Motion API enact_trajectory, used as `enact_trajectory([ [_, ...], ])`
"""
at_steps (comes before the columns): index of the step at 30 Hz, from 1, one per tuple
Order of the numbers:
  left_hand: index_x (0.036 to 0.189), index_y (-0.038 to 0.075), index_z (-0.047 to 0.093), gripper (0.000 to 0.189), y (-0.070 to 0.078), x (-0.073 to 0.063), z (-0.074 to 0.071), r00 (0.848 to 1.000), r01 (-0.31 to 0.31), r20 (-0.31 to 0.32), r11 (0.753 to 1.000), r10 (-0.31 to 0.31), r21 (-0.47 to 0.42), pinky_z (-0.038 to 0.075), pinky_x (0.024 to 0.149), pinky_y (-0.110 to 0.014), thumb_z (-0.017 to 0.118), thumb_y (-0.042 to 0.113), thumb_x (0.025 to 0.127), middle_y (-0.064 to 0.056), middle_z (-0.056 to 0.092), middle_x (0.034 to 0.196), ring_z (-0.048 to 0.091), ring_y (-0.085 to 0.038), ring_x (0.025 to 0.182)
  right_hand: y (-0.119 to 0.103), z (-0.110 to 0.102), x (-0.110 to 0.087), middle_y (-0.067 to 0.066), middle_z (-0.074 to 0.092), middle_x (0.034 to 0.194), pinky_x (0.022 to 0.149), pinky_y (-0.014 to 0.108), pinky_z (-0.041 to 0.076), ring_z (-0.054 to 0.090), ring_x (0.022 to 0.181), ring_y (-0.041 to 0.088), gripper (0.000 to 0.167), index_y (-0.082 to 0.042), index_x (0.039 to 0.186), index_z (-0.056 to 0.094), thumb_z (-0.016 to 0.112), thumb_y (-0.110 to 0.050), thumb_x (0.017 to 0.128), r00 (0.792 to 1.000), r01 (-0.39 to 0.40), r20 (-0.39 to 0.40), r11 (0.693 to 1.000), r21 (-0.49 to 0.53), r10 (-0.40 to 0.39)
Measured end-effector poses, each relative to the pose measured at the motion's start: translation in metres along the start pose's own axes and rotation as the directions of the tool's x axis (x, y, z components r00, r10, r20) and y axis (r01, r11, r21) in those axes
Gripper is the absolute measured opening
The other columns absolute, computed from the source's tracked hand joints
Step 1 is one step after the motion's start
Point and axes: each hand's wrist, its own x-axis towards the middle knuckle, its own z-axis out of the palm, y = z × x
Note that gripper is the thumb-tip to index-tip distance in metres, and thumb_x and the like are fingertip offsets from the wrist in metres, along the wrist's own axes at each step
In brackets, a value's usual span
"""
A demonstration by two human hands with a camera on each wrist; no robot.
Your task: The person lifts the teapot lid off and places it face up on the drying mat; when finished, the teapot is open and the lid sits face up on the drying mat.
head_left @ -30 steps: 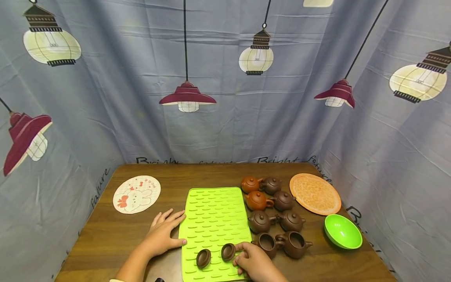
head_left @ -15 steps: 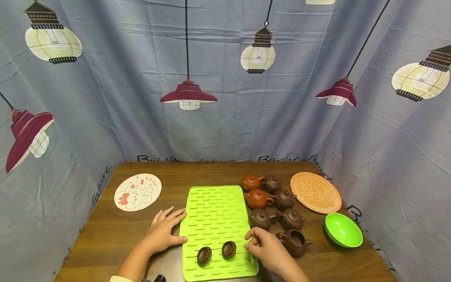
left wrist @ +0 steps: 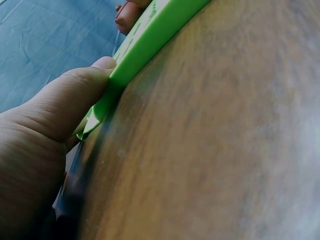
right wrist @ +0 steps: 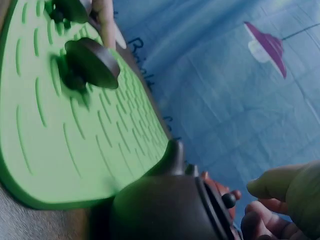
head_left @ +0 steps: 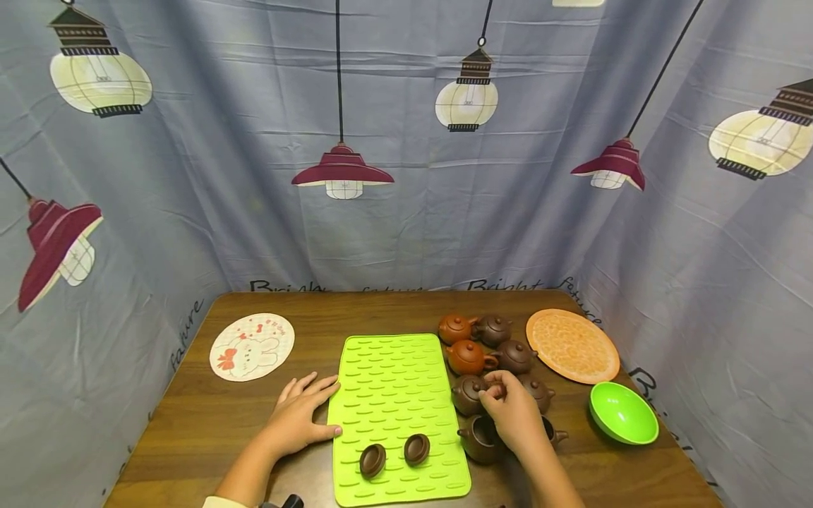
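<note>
I can't see all of it from here. Head view, right of centre: right hand [head_left: 513, 413] blocks part of a dark teapot [head_left: 540, 395] and its left neighbour's handle side; forearm hides most of the pot [head_left: 557, 434] below. Bottom edge crops a cream sleeve [head_left: 222, 502] and some black item [head_left: 293, 502], can't ID it. Left wrist: left hand [left wrist: 42, 125] mostly thumb, other fingers hidden; reddish pot [left wrist: 131, 16] cropped at top; tabletop [left wrist: 210, 140] blurry. Right wrist: front pot [right wrist: 160, 210] runs off bottom, one lid [right wrist: 75, 9] cropped upper left.
</note>
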Motion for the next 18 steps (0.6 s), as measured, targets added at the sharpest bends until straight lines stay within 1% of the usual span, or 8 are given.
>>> enact_trajectory([
  [3,0.158,0.021,0.050,0.095,0.000,0.001,0.000,1.000,0.002,-0.001,1.000,-0.002,0.004,-0.003,0.129,-0.064,0.078,0.070,0.081,0.006,0.039,0.168,0.019,-0.037,0.160,0.003,0.001,0.005,0.001,0.064,0.092,0.059,0.029,0.047,0.056,0.072,0.017,0.032,-0.012,0.128,0.063,0.072,-0.021,0.098,1.000,-0.012,-0.003,1.000,-0.019,0.012],
  [8,0.157,0.021,0.051,0.094,-0.001,0.002,0.000,1.000,0.000,-0.012,1.000,0.000,0.002,-0.003,0.129,-0.064,0.079,0.069,0.081,0.006,0.040,0.168,0.020,-0.037,0.160,0.003,0.004,0.011,0.002,0.065,0.094,0.063,0.031,0.048,0.058,0.075,0.017,0.033,-0.010,0.127,0.064,0.074,-0.020,0.097,1.000,0.002,0.018,0.998,-0.070,-0.001],
  [13,0.157,0.021,0.051,0.094,0.000,0.002,0.000,1.000,0.004,-0.006,1.000,-0.004,0.000,-0.003,0.129,-0.064,0.079,0.069,0.081,0.007,0.039,0.168,0.020,-0.036,0.160,0.003,0.005,0.013,0.001,0.064,0.091,0.063,0.031,0.047,0.057,0.075,0.017,0.026,-0.011,0.121,0.067,0.074,-0.018,0.096,0.999,0.015,0.040,0.995,-0.099,-0.011],
  [18,0.157,0.021,0.051,0.093,0.000,0.001,0.000,1.000,0.007,-0.005,1.000,-0.007,0.000,-0.002,0.129,-0.063,0.079,0.068,0.081,0.007,0.039,0.168,0.020,-0.036,0.160,0.004,0.006,0.016,0.000,0.061,0.086,0.064,0.030,0.046,0.056,0.075,0.016,0.018,-0.013,0.113,0.069,0.074,-0.017,0.096,0.998,0.025,0.053,0.995,-0.101,-0.020],
])
